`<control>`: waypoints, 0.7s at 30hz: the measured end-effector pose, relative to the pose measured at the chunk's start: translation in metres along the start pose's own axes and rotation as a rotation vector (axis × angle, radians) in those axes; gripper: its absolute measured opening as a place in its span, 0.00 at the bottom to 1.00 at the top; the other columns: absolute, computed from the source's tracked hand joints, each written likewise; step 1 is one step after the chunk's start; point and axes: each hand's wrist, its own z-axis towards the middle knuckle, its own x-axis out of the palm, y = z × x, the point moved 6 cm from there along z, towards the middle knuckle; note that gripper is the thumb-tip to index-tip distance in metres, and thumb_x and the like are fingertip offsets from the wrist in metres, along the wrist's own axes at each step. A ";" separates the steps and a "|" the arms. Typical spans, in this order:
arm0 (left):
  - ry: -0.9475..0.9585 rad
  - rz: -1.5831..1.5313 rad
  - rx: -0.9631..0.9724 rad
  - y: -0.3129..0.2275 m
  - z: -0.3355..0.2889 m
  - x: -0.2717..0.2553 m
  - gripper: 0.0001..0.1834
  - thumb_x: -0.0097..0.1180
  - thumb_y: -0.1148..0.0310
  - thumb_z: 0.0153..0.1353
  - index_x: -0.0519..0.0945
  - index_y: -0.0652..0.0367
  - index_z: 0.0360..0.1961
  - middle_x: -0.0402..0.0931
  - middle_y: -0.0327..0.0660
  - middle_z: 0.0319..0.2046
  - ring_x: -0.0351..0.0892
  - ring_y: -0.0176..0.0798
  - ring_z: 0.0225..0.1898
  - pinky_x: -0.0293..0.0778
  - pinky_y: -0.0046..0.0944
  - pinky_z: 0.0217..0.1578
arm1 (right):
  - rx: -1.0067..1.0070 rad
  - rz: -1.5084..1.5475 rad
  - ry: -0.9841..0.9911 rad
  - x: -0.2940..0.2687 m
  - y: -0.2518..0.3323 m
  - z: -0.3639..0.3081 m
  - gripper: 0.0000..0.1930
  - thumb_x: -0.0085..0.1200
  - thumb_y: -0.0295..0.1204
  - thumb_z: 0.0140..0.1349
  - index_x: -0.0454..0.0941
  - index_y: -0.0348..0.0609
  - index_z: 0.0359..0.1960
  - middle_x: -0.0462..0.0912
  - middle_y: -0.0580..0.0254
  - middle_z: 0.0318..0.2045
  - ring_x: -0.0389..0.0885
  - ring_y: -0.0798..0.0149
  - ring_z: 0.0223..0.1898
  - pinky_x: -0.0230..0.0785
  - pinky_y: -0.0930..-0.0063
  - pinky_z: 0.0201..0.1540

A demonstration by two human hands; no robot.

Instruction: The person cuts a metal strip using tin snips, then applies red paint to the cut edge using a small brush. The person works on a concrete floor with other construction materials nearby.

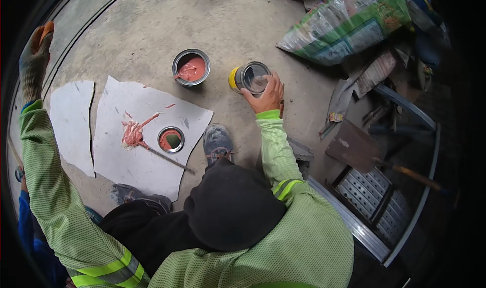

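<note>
My bare right hand curls its fingers around the rim of a metal tin with a yellow and dark label on the concrete floor. The tin's top is dark and shiny; whether a lid is on it I cannot tell. To its left stands an open tin of salmon-pink paint, with paint on its inner wall. Out at the far left, my left hand is raised in a knit glove with orange fingers. Its fingers look stretched out, holding nothing I can see.
A paint-smeared stick and round lid lie on white sheeting near my shoes. Right: a green-and-clear sack, a shovel, a perforated metal step and metal rails. Another person's blue sleeve shows lower left.
</note>
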 end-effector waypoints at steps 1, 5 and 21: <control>-0.041 0.011 0.056 0.002 -0.001 -0.001 0.29 0.60 0.54 0.66 0.73 0.57 0.64 0.82 0.38 0.47 0.74 0.24 0.31 0.74 0.26 0.34 | 0.005 0.046 -0.012 0.001 -0.003 0.002 0.39 0.74 0.49 0.41 0.67 0.43 0.50 0.68 0.42 0.58 0.65 0.41 0.60 0.56 0.46 0.63; 0.086 -0.002 -0.126 0.001 0.000 0.007 0.30 0.59 0.53 0.66 0.73 0.57 0.64 0.81 0.39 0.50 0.76 0.26 0.34 0.75 0.27 0.37 | 0.109 0.190 -0.035 0.005 -0.017 0.004 0.43 0.77 0.46 0.36 0.67 0.42 0.51 0.69 0.46 0.56 0.67 0.42 0.58 0.60 0.50 0.62; 0.219 0.007 -0.157 0.004 0.001 0.011 0.29 0.56 0.50 0.68 0.73 0.53 0.65 0.80 0.34 0.51 0.73 0.25 0.37 0.71 0.26 0.41 | -0.265 -0.219 -0.182 -0.039 0.000 0.112 0.47 0.59 0.63 0.54 0.64 0.32 0.61 0.68 0.33 0.58 0.67 0.34 0.58 0.61 0.44 0.61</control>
